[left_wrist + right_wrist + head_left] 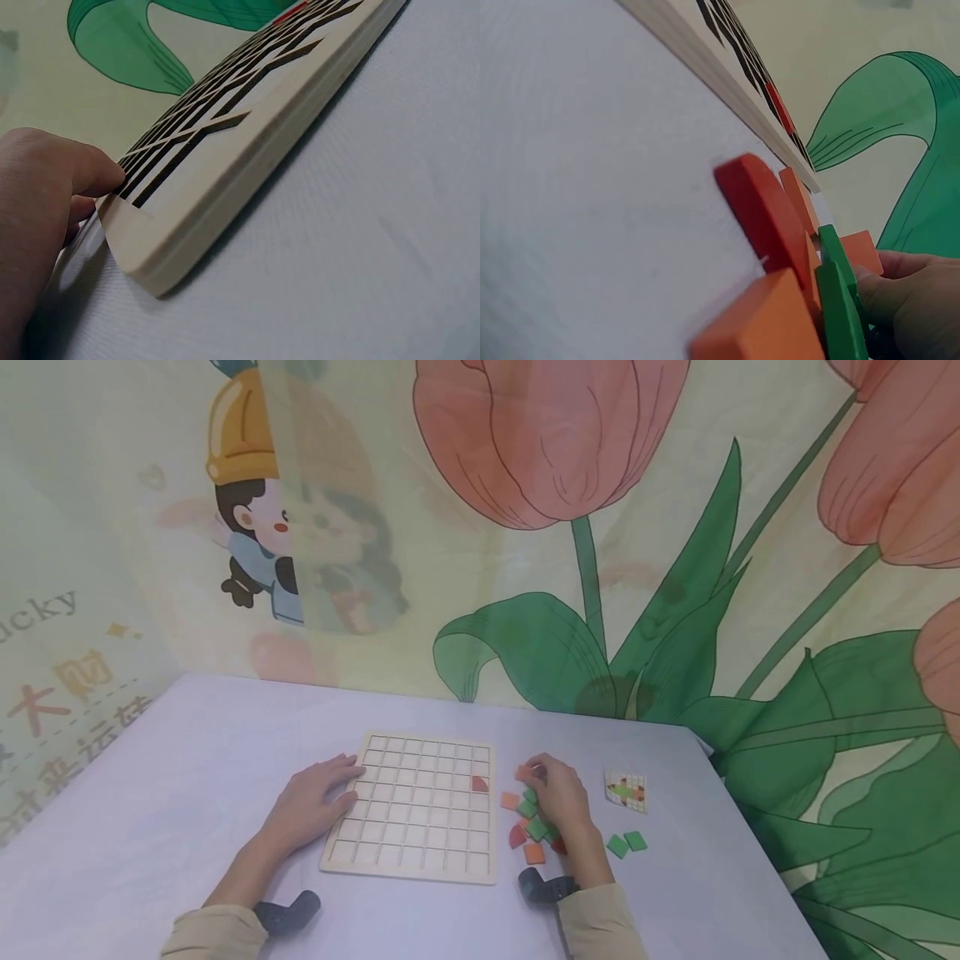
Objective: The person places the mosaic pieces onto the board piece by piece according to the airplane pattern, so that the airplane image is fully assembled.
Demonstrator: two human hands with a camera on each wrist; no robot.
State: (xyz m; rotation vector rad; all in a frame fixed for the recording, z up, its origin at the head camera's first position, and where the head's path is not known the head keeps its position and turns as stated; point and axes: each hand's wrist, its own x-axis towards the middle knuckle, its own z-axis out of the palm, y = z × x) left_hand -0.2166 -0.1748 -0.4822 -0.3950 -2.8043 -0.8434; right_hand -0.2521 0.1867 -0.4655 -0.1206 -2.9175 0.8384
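Board — left hand touching | right hand — pinches orange tile

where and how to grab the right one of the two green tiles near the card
Probably pinch the right green tile by its far and near edges, from above and the right: it lies flat with straight sides, and the left green tile crowds its left.

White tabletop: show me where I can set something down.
Bare: the white tabletop left of the left hand; the strip between the grid board and the backdrop; the right side, past the picture card and two green tiles. Crowded: the gap between the board and the right hand, where loose tiles lie heaped.
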